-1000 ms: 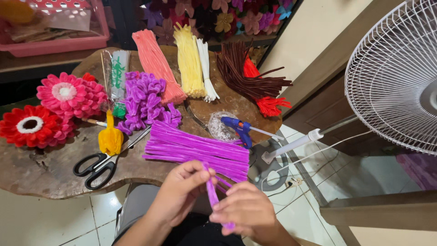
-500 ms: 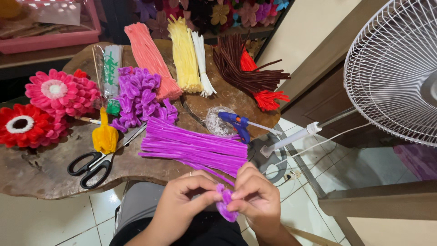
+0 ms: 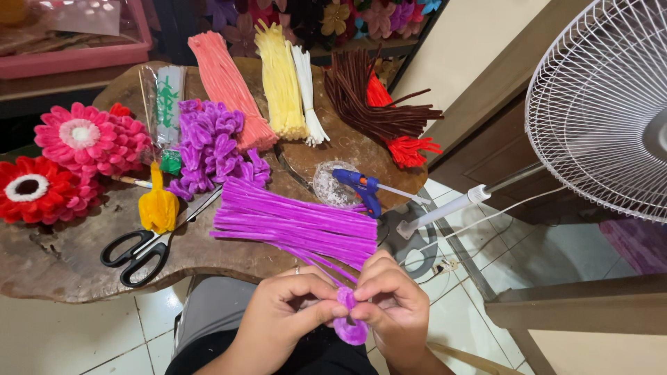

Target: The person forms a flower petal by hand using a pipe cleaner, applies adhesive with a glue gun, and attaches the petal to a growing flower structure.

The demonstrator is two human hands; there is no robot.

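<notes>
My left hand (image 3: pixel 288 307) and my right hand (image 3: pixel 392 302) meet over my lap, just below the table's near edge. Both pinch one purple pipe cleaner (image 3: pixel 349 321), bent into a small curled loop between the fingertips. Right above the hands lies a flat bundle of straight purple pipe cleaners (image 3: pixel 299 222) on the wooden table (image 3: pixel 62 267). A heap of finished purple curled pieces (image 3: pixel 208 149) sits further back, left of centre.
Black scissors (image 3: pixel 135 253), a yellow tuft (image 3: pixel 158 207), pink (image 3: pixel 87 135) and red (image 3: pixel 31 189) flowers lie at left. Pink, yellow, white, brown and red pipe-cleaner bundles lie at the back. A blue glue gun (image 3: pixel 361 187) lies right of centre. A white fan (image 3: pixel 604 104) stands at right.
The hands have come together and bent the straight purple pipe cleaner into a small curled loop, held lower over my lap. The camera view shifted slightly down and left.
</notes>
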